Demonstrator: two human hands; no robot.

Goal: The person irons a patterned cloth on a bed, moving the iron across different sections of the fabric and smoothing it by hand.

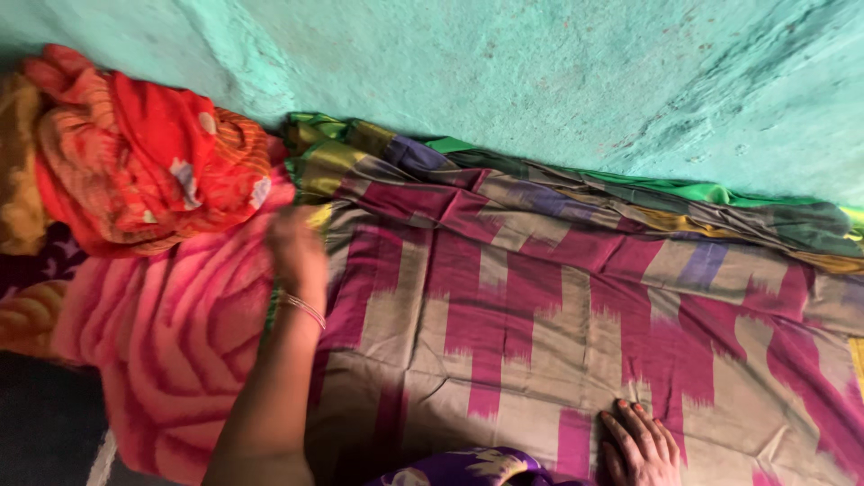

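1. At the far left lies a heap of clothes: an orange-red cloth [144, 153] with white spots, bunched on top, with a mustard cloth [16, 171] beside it at the frame edge.
2. Below it spreads a pink blanket [171, 351] with a darker rose pattern, reaching to the lower edge.
3. The left hand [295, 252] sits where the blanket meets the sheet's left edge. It is blurred, so I cannot tell whether its fingers grasp the cloth or only touch it. A thin bangle [304, 310] circles the wrist.
4. The sheet [504, 315], tan with magenta zigzag blocks, lies mostly flat across the middle and right. Its far edge is rumpled in folds of green, yellow and purple along the turquoise wall [540, 72].
5. A purple printed cloth [468, 466] shows at the bottom edge.
6. The right hand [641, 445] rests palm down on the sheet near the bottom, fingers [630, 423] released and spread flat, grasping nothing.
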